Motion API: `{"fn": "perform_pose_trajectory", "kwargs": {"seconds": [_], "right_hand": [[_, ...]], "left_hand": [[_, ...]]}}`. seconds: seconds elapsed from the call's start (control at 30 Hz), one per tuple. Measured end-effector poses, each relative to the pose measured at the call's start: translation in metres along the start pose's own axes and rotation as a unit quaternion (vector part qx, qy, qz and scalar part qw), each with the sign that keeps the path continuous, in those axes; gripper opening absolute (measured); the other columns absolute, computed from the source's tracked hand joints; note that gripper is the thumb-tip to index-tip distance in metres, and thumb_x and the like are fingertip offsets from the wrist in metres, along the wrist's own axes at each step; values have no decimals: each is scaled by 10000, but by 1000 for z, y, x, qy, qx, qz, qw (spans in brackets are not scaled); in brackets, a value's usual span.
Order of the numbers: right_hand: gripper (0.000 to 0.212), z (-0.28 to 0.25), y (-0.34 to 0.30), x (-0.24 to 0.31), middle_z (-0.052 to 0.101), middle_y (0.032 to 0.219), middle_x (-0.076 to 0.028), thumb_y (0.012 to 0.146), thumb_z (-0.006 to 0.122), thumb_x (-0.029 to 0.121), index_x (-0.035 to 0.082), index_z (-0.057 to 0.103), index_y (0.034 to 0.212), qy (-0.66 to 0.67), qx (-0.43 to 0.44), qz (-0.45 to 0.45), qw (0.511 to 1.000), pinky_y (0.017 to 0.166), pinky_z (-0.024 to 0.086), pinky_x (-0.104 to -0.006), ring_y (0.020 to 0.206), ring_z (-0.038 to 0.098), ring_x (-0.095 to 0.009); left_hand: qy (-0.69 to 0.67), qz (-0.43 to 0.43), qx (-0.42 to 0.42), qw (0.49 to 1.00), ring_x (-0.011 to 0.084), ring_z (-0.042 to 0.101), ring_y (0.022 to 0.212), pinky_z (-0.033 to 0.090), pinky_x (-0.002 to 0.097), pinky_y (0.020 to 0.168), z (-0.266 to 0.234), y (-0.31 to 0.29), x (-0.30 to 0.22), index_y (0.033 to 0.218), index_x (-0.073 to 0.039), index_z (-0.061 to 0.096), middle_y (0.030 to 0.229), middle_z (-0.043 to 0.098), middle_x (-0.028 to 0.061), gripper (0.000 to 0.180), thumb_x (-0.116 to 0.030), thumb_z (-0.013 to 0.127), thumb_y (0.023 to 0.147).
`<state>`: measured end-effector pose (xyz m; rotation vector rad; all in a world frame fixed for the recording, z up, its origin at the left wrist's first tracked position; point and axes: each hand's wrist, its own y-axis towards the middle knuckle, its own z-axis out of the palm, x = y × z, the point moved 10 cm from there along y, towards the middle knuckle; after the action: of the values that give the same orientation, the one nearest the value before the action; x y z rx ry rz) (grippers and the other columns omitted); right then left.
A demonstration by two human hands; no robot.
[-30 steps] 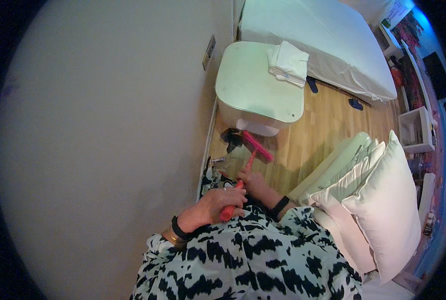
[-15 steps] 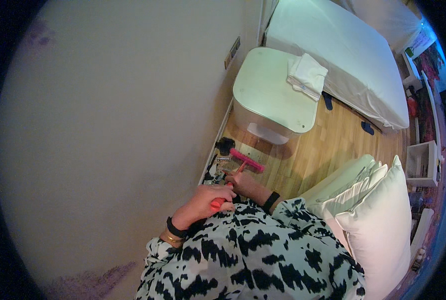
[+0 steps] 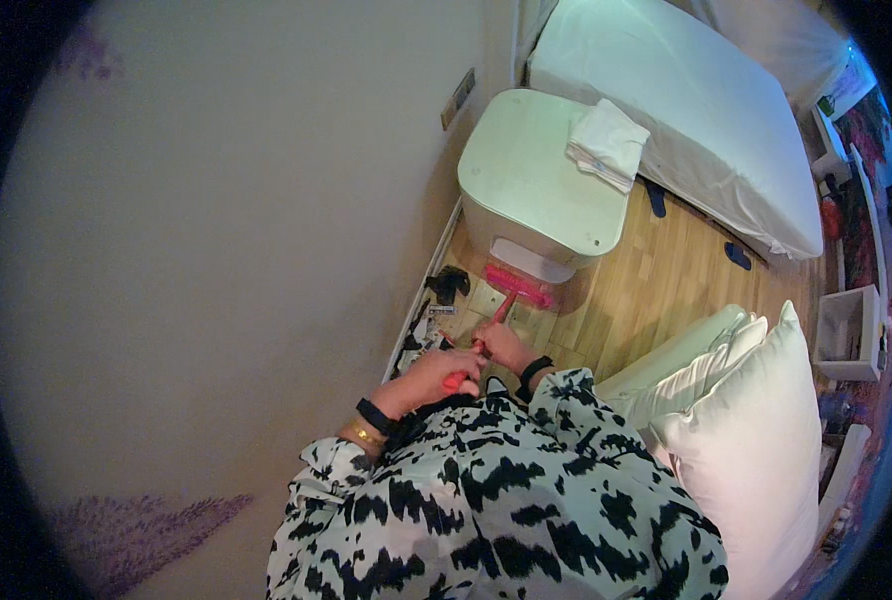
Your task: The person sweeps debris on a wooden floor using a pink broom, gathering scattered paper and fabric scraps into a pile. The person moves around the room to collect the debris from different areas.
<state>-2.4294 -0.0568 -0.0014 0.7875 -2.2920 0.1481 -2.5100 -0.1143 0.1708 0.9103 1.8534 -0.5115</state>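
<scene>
A pink-headed broom with a red handle stands on the floor just in front of a pale cabinet. My left hand is closed around the upper end of the handle, whose red tip shows beside the fingers. Farther down the handle grips my right hand. To the left of the broom head, along the wall's foot, lie a crumpled black clump and a strip of scattered litter, its small pieces too blurred to name.
A plain wall rises close on my left. Folded white cloths lie on the cabinet, beside a white-covered bed. Dark slippers are on the wood floor by the bed. Several pillows stand at my right, near a white open box-shaped shelf.
The broom head has moved away from me and slightly right, up to the cabinet's base. Both hands have shifted forward and right with the handle.
</scene>
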Motion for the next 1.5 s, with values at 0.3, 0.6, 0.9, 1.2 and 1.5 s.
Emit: {"fn": "perform_pose_trajectory", "kwargs": {"seconds": [0.3,0.6,0.9,1.2,1.5], "right_hand": [[324,-29,-14,59,655,1036,-188,817,634,233,101,668,1112,37,27,7,999,727,526,-490,918,650,-395],[264,28,19,33,673,995,-173,818,633,205,89,669,1052,30,-15,-52,998,738,528,-479,881,658,-395],[158,118,-20,100,653,898,-192,843,588,180,30,626,875,39,145,-133,980,730,526,-483,856,661,-403],[198,94,-50,214,629,889,-171,787,672,157,57,580,930,208,145,-265,930,681,494,-491,858,634,-417],[202,20,-52,129,647,881,-130,776,704,171,109,641,958,-28,107,-73,991,683,530,-481,858,667,-368]], "left_hand": [[50,-38,-49,997,335,605,1198,501,415,969,0,-12,-63,1001,-68,650,1231,669,120,274,-221,788,821],[101,-58,-159,980,358,611,1157,491,424,976,16,-46,-12,953,-41,630,1181,671,136,250,-221,760,838],[72,-195,-187,960,351,610,1181,503,421,946,46,-126,-29,925,-35,630,1193,677,152,303,-285,764,817],[6,-217,-286,934,315,672,1101,522,381,927,26,-185,-102,939,-46,678,1110,718,147,275,-197,821,759],[-55,-92,-199,974,316,626,1177,474,399,999,23,-109,-107,927,-43,647,1203,682,152,181,-161,755,843]]}}
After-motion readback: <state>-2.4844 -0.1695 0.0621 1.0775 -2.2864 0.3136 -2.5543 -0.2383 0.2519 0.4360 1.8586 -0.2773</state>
